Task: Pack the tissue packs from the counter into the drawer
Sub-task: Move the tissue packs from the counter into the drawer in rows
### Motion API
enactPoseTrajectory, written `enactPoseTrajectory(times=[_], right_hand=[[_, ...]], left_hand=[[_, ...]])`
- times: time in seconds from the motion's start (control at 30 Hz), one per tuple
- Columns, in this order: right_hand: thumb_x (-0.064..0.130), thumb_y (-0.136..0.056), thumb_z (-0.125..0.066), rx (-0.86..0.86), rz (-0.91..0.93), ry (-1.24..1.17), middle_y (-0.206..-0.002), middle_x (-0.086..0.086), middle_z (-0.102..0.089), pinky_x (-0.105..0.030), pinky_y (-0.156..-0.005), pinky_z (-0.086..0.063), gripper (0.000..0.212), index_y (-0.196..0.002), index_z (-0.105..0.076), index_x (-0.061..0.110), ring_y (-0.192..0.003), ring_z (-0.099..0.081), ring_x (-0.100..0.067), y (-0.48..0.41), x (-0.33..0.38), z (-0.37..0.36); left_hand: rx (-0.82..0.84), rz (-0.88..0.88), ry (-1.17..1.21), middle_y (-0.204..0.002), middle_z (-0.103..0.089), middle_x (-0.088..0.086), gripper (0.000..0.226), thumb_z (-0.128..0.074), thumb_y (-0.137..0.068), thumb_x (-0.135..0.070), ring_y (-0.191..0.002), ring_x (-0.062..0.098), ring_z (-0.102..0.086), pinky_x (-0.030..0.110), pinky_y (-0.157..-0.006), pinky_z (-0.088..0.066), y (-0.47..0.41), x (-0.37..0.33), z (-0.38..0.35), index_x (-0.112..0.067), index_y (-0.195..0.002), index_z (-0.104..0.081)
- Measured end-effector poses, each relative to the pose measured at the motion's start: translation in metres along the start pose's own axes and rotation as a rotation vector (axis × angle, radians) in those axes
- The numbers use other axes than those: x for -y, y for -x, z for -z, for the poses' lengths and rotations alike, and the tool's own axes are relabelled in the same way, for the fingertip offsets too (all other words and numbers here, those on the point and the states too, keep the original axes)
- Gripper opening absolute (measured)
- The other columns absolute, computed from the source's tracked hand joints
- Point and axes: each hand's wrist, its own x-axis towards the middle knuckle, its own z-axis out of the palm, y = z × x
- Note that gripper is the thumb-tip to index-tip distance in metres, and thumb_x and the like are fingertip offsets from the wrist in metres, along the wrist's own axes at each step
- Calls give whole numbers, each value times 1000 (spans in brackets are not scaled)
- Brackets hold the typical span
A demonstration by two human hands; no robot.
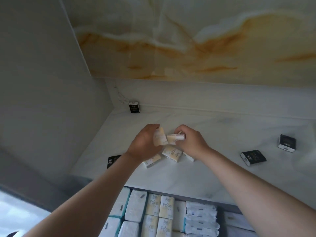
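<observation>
Two outstretched arms, left hand (pixel 145 144) and right hand (pixel 189 141) each clutching a cream pack.

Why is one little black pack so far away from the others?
It does look odd. One black pack stands upright alone in the counter's back corner against the wall, while the other black packs lie flat and the cream packs sit heaped under the hands.

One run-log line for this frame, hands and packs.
left hand: holds cream pack | right hand: holds cream pack | black packs on counter | drawer open
</observation>
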Motion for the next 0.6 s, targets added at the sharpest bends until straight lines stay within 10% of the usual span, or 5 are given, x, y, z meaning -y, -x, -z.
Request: enactPoseTrajectory(times=[0.27, 0.6], right_hand=[[4, -87, -66, 203, 18, -210, -88, 0, -65, -26, -58, -49, 34, -98, -65, 36, -70, -61, -16, 64, 38, -1], [14, -83, -78, 620, -158, 50, -102, -3, -71, -28, -70, -58, 32, -108, -60, 20, -82, -74, -17, 178, 39, -44]], left_hand=[[6, -77, -18, -117, -51, -1, 68, -84, -67, -25, -95, 9, -55, 8, -83, -40, 97, -7, 46, -12, -129, -57], [481, 60, -141, -134, -47, -6, 76, -76, -75, -42, -126, 12, -41, 19, -103, -33, 219, -4, 54, -22, -143, -47]])
